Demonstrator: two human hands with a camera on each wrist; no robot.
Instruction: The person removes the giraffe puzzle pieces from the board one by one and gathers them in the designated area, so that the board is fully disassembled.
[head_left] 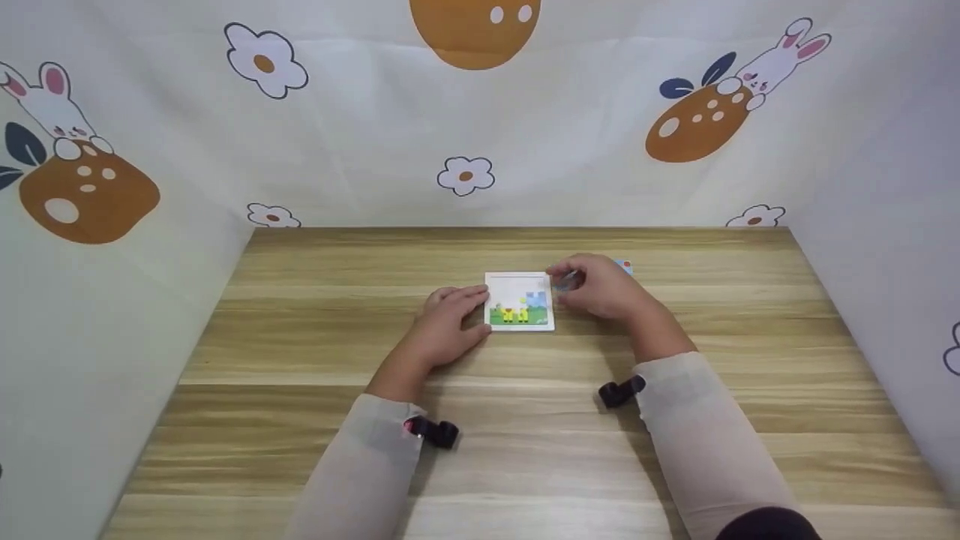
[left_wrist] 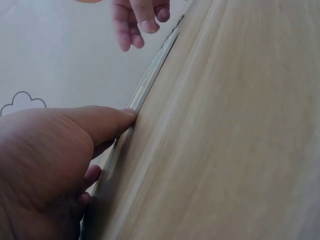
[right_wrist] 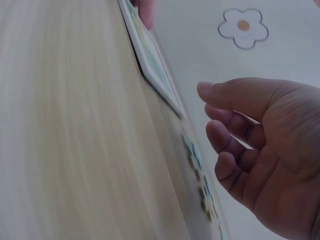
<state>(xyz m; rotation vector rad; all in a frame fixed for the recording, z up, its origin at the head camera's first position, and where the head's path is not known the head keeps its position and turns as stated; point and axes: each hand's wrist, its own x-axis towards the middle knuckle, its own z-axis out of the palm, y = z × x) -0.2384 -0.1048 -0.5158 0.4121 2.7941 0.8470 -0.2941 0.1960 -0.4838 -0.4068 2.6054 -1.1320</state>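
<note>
A white-rimmed square jigsaw puzzle tray lies on the table, its lower part filled with green, yellow and light blue pieces and its upper part bare white. My left hand rests against the tray's left side, thumb at the near corner and fingertips along the edge. Just off the right side is my right hand, over loose puzzle pieces. Its fingers are loosely bent, and the right wrist view shows a gap between thumb and fingers with nothing in it. In the head view this hand partly hides the pieces.
The wood-grain table ends at a pale cloth backdrop printed with flowers and rabbits. One blue and red piece peeks out behind the right hand. Small black wrist cameras sit at both cuffs.
</note>
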